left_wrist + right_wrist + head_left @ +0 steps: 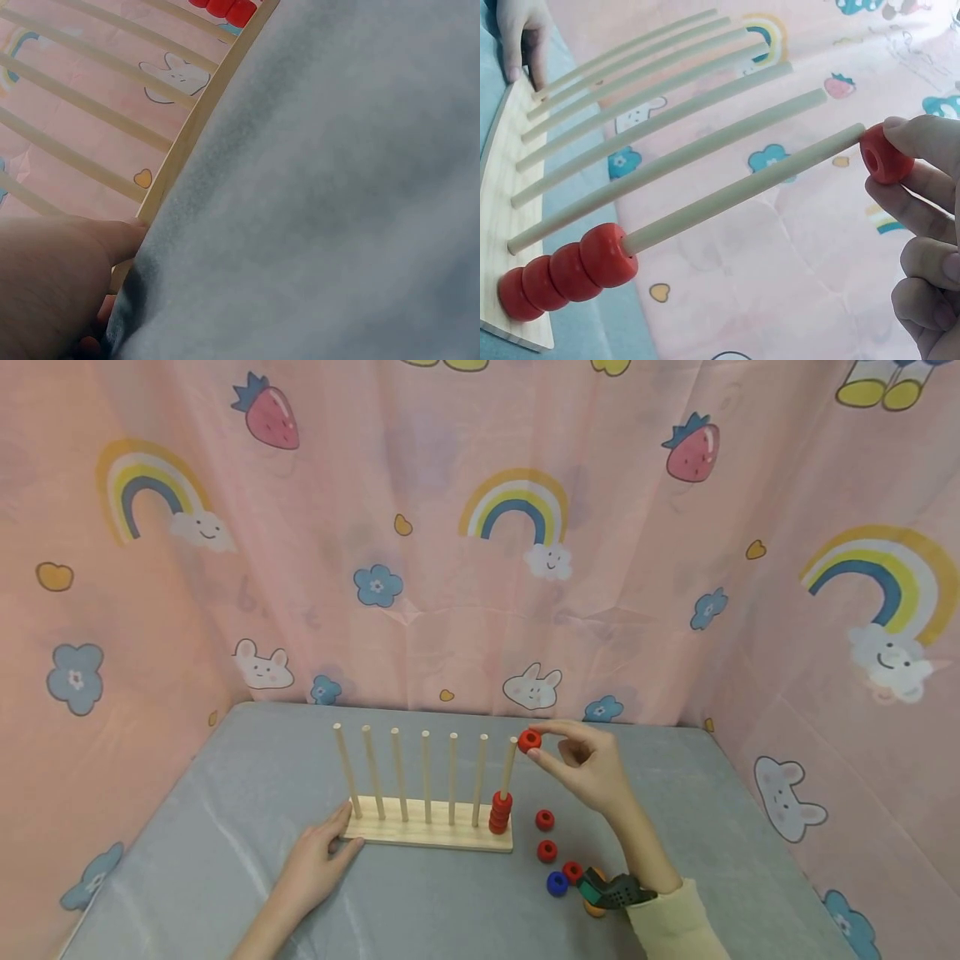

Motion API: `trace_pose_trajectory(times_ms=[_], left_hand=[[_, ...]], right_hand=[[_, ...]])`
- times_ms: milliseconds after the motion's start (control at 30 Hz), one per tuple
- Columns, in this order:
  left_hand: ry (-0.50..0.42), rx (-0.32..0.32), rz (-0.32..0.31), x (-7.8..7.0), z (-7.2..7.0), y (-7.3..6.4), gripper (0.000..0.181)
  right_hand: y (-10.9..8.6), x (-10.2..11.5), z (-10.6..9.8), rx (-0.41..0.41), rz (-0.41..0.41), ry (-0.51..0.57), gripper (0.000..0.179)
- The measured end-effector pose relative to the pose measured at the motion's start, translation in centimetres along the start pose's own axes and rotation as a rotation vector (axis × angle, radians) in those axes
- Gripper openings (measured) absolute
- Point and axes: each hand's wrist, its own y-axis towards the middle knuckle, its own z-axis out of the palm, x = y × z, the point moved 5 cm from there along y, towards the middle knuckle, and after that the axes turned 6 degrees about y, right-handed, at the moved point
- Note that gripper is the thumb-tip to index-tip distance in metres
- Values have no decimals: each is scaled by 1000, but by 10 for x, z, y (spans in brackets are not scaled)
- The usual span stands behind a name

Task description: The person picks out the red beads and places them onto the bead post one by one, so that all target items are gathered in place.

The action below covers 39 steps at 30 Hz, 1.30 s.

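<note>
A wooden peg rack point(442, 837) with several upright pegs stands on the table. Its left end is gripped by my left hand point(311, 868), thumb along the front edge and fingers at the end; in the left wrist view the fingers are mostly hidden behind the base. Between thumb and fingertips my right hand point(588, 764) pinches a red bead point(529, 741) beside the top of the rightmost peg point(508, 768). In the right wrist view that bead point(887, 155) is at the peg's tip, its hole off the peg. Several red beads point(574, 271) are stacked low on this peg.
Right of the rack lie loose red beads point(547, 851), a blue bead point(557, 883) and orange beads point(595, 909) partly hidden under the right wrist's strap device point(617, 891). A pink patterned curtain point(420, 643) borders the grey table point(420, 910) at the back and sides.
</note>
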Motion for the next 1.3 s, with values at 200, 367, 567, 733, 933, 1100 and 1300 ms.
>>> trace_pose_trajectory(times_ms=[200, 367, 567, 733, 933, 1100, 1300], left_hand=[[8, 7, -7, 0, 0, 0, 66], [6, 3, 0, -1, 0, 0, 66], [3, 4, 0, 0, 0, 0, 66], [9, 29, -30, 1, 1, 0, 68], [9, 39, -39, 1, 1, 0, 69], [7, 43, -43, 1, 1, 0, 69], [14, 41, -40, 1, 1, 0, 69]], right_hand=[[4, 3, -2, -12, -6, -5, 34], [7, 5, -1, -7, -14, 2, 35], [9, 8, 3, 7, -31, 32, 36], [11, 7, 6, 13, -37, 46, 36], [12, 6, 11, 34, -24, 55, 34], [11, 2, 14, 43, -6, 38, 33], [8, 0, 15, 37, 19, 25, 33]])
